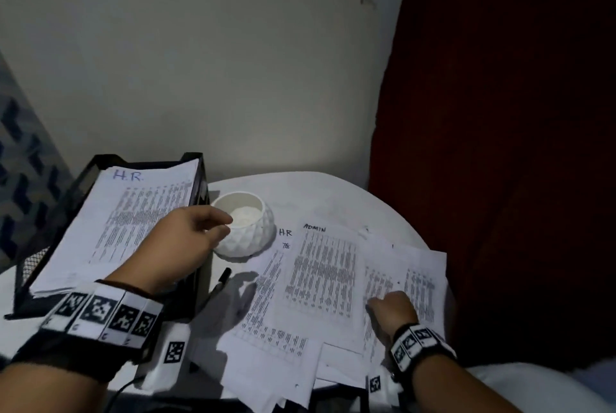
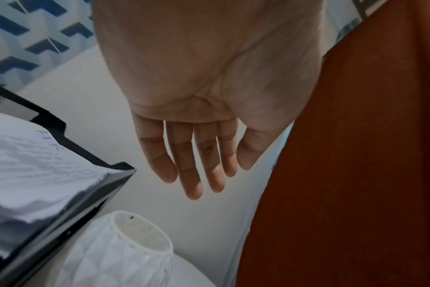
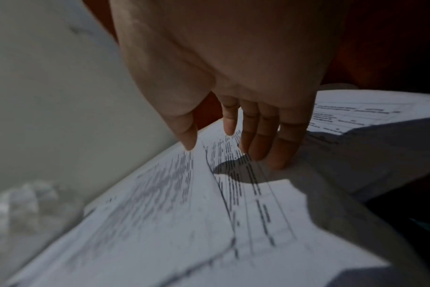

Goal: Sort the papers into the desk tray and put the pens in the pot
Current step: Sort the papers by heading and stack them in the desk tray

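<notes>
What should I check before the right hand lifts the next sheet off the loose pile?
1. Right hand on the loose papers: ok, fingertips touch a sheet.
2. Sheet gripped: not ok, fingers straight, nothing pinched.
3. Left hand free: ok, open, holding nothing.
4. Desk tray ready: ok, top sheet marked H.R.
5. Label of the touched sheet: cannot tell.
6. Pen in pot: not ok, it lies on the table.
</notes>
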A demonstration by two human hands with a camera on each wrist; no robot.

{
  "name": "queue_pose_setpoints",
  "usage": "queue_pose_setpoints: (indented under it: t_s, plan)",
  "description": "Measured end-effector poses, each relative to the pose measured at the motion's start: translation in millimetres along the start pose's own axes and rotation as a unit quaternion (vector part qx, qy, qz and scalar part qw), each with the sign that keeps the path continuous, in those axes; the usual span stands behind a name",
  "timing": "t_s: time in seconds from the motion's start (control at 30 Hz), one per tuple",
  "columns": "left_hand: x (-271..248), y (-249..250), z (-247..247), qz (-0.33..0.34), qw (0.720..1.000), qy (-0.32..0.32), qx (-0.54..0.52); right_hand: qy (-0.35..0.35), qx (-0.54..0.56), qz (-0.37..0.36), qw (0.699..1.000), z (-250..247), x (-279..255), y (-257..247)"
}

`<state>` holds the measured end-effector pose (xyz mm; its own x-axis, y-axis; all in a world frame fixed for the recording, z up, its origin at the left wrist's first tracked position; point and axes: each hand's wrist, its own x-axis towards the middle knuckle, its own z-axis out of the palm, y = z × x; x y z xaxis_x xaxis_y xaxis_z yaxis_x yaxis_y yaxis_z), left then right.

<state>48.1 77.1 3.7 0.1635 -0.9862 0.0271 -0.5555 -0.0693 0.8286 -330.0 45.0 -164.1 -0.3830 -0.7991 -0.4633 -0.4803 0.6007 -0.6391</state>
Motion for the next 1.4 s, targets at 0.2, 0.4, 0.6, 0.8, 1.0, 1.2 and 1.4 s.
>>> queue_pose_setpoints:
  t_s: [0.2,0.4,0.6,0.8,1.0,1.2,1.4]
  plan:
    - [-10,2,33,-0.017,0.997,-0.057,0.054,-0.017,-0.118,-0.069,0.991,42,-18,3]
    - [-6,-3,54,-0.040,0.993,-0.084,0.075,-0.004,-0.079,-0.063,0.995,65,-24,2]
    - [2,-16,61,-0.056,0.986,-0.110,0.112,0.013,0.141,-0.053,0.988,53,-13,-20]
    - [11,-21,71,-0.104,0.989,-0.098,0.036,-0.041,0.404,-0.085,0.910,21,-49,-58]
    - [9,-3,64,-0.187,0.935,-0.092,-0.286,-0.139,0.385,-0.154,0.899,42,-94,-75]
    - [16,-15,33,-0.174,0.953,-0.044,-0.245,-0.164,0.304,-0.191,0.919,71,-111,-67]
    - [8,-16,18,-0.133,0.988,0.028,-0.075,-0.054,0.286,-0.055,0.955,81,-70,-46]
